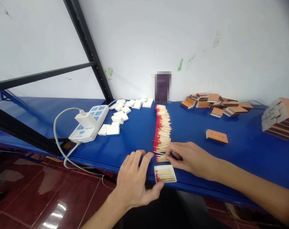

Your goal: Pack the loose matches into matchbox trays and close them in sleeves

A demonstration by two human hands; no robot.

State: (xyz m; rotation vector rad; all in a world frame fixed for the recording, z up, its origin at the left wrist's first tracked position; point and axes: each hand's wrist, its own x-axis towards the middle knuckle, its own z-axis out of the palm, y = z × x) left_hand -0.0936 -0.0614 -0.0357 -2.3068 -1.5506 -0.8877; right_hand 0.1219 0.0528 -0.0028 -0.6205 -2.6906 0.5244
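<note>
Blue desk [242, 140] along a white wall [206, 38], above glossy red floor tiles [39, 190]. At the near edge, left hand [134, 181] palm down, fingers [137, 159] spread and relaxed, gripping nothing, thumb tip touching the near left corner of the open tray [165, 173]. Inside that white tray, matches lying side by side, red heads to the left. Just behind it, right hand [189, 157] with fingers [169, 149] pinched shut on a few loose matches [160, 158] at the near end of the row of matches [162, 127]. Row running straight back toward the wall, heads on the left side, ending by a blurred dark object [162, 87]. To the left, white trays [118, 119] scattered beside a white power strip [89, 124], its grey cable [57, 133] hanging over the edge. To the right, one orange matchbox sleeve [216, 136] alone, a loose pile of sleeves [216, 103] by the wall, a taller stack [281, 117] at the far right. Black metal frame [87, 44] slanting across the upper left.
</note>
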